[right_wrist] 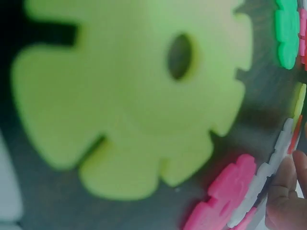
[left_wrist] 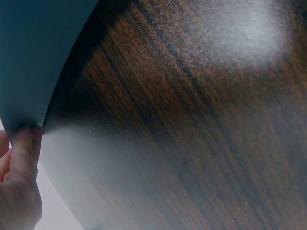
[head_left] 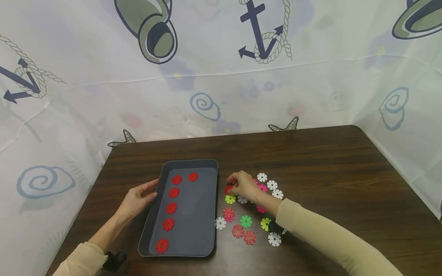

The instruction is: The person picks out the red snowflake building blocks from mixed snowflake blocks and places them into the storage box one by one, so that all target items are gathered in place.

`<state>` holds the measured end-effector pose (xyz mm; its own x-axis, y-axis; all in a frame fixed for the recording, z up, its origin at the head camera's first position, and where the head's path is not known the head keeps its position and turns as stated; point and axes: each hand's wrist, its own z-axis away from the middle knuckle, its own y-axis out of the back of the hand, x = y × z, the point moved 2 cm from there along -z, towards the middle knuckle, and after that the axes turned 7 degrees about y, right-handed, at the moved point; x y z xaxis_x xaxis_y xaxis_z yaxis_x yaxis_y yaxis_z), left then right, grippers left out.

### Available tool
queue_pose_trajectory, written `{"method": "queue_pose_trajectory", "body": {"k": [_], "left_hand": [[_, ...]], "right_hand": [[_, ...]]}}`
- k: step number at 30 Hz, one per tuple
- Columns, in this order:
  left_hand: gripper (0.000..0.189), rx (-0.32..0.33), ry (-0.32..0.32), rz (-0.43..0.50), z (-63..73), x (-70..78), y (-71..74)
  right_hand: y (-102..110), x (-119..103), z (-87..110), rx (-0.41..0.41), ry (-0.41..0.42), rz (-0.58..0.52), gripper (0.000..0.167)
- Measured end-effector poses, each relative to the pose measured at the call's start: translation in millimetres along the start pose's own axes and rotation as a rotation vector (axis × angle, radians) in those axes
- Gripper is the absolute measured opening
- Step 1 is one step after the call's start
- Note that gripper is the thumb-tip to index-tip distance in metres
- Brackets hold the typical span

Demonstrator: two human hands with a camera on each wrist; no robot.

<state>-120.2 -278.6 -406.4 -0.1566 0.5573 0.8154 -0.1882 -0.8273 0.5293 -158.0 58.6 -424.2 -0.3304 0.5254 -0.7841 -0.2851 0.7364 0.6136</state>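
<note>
Along the left side of the grey tray, my left hand rests its fingertips against the rim. The left wrist view has the fairly straight fingers touching the tray's outer wall. Inside the tray, red notched discs form a column at the left, including one disc midway, and another disc sits at the top beside the column. Right of the tray, my right hand pinches a red notched disc over the loose pile, thumb and fingertips together.
Loose notched discs lie right of the tray: yellow, green, pink, several white and several paler red ones. A large yellow disc fills the right wrist view. A patterned cloth hangs behind the brown table.
</note>
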Motion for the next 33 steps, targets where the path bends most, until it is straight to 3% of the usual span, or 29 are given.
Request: {"method": "queue_pose_trajectory", "body": {"k": [13,23,33], "left_hand": [[0.05,0.006,0.0,0.005,-1.4,0.5,0.0],[0.049,0.003,-0.011,0.013,-2.0,1.1,0.5],[0.05,-0.008,-0.006,0.015,0.3,0.5,0.6]], "right_hand": [[-0.4,-2.3,1.7,-0.005,0.039,0.078,0.021],[-0.2,-2.6,1.1,-0.002,0.018,0.064,0.021],[-1.0,-0.1,1.3,0.016,0.049,0.035,0.023]]}}
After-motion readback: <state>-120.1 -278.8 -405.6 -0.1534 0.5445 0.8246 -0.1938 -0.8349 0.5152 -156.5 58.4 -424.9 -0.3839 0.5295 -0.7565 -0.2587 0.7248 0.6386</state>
